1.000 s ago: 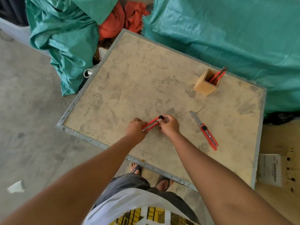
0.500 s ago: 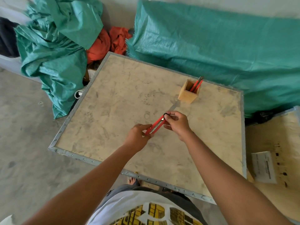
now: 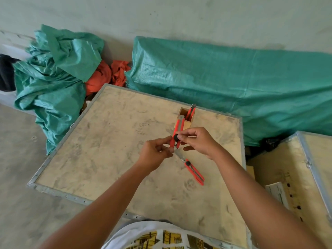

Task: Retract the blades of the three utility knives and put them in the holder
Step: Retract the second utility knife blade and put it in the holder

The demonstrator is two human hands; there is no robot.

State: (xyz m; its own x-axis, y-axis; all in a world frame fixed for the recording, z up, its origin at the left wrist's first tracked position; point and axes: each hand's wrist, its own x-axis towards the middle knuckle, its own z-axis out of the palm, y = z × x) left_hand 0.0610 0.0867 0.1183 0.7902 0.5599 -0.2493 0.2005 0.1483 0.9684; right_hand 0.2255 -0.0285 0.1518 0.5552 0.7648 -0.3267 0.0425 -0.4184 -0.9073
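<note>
red utility knife (image 3: 177, 134) is pinched between left hand (image 3: 156, 155) and right hand (image 3: 198, 141), its lower end hidden. a second knife (image 3: 195, 172) lies at 5 o'clock, blade tip covered. wooden holder (image 3: 186, 123) at 12 o'clock is half blocked.

Open tabletop (image 3: 111, 144) leftward; holder (image 3: 186, 123) just beyond raised knife (image 3: 178, 131)

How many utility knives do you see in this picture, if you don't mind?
3: one held in both hands, one lying on the table, one standing in the wooden holder.
</note>
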